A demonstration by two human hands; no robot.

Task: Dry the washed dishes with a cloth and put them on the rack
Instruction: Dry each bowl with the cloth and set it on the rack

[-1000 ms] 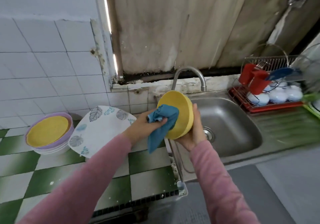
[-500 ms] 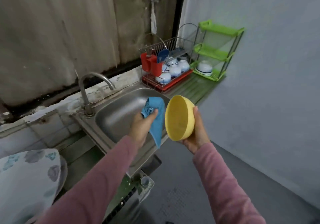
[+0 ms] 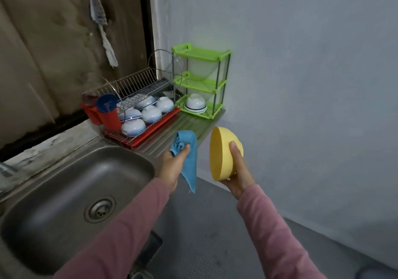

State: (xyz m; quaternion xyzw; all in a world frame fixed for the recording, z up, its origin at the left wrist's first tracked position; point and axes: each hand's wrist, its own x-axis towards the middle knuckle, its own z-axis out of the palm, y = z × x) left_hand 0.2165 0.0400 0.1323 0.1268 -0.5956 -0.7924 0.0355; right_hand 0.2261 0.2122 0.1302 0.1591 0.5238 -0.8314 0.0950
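My right hand [image 3: 238,171] grips a yellow bowl [image 3: 223,152] held on edge, its opening turned left, in the air past the counter's right end. My left hand [image 3: 173,164] holds a blue cloth [image 3: 187,156] that hangs down, a short gap left of the bowl. Behind them stands a wire dish rack [image 3: 137,85] on a red tray, with several white blue-rimmed bowls upside down in it. A green three-tier rack [image 3: 200,82] stands to its right with one white bowl [image 3: 195,103] upside down on the bottom shelf.
A steel sink [image 3: 71,194] fills the lower left, its ribbed drainboard [image 3: 172,132] running to the racks. Red cups [image 3: 103,115] and a blue scoop sit at the wire rack's left end. A grey wall [image 3: 301,85] closes the right side, grey floor below.
The view has swung right from the tiled counter to the racks. The cloth has come off the bowl, and both hands have moved toward the racks, the bowl now apart from the cloth.
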